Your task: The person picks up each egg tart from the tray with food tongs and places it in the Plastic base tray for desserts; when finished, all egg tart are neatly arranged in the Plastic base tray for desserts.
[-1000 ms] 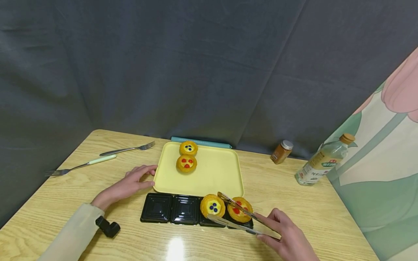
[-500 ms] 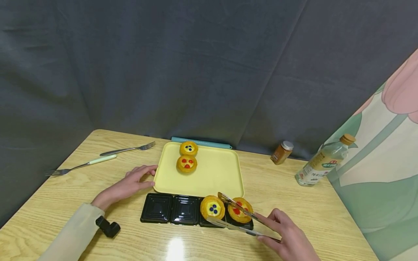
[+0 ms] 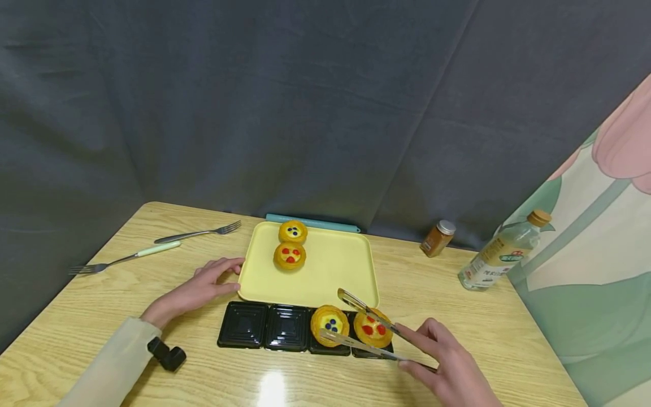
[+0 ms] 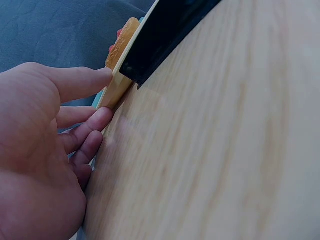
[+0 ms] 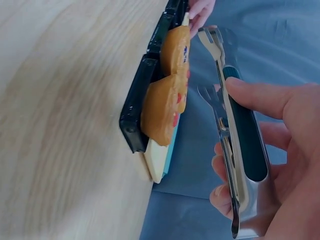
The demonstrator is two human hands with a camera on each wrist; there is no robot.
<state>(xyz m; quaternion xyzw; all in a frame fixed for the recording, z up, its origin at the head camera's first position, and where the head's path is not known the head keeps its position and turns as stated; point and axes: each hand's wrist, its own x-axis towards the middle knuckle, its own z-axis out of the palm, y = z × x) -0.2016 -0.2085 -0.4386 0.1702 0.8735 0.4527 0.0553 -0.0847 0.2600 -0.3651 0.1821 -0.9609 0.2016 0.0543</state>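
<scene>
My right hand (image 3: 447, 362) grips metal tongs (image 5: 245, 135), thumb on the dark green grip panel. The tongs' arms stand apart above the black four-cell container's right half, raised off the tarts in the right wrist view. A blueberry-topped tart (image 3: 329, 323) and a red-topped tart (image 3: 370, 333) sit in its two right cells. Bare cells of the black container (image 3: 243, 325) show at left. My left hand (image 3: 203, 287) touches the left edge of the yellow tray (image 3: 335, 271) with thumb and fingertips. On that tray lie another blueberry tart (image 3: 293, 232) and another red-topped tart (image 3: 290, 257).
Two forks lie at left, one with a dark handle (image 3: 185, 236), one with a pale green handle (image 3: 159, 249). A blue stick (image 3: 312, 223) lies behind the tray. At right stand a spice jar (image 3: 437, 238) and a glass bottle (image 3: 500, 254). A dark curtain (image 3: 285, 113) hangs behind.
The tongs have risen a little, their tips shifting up and slightly away over the tarts. My left hand stays at the tray's edge, and the tarts keep their places.
</scene>
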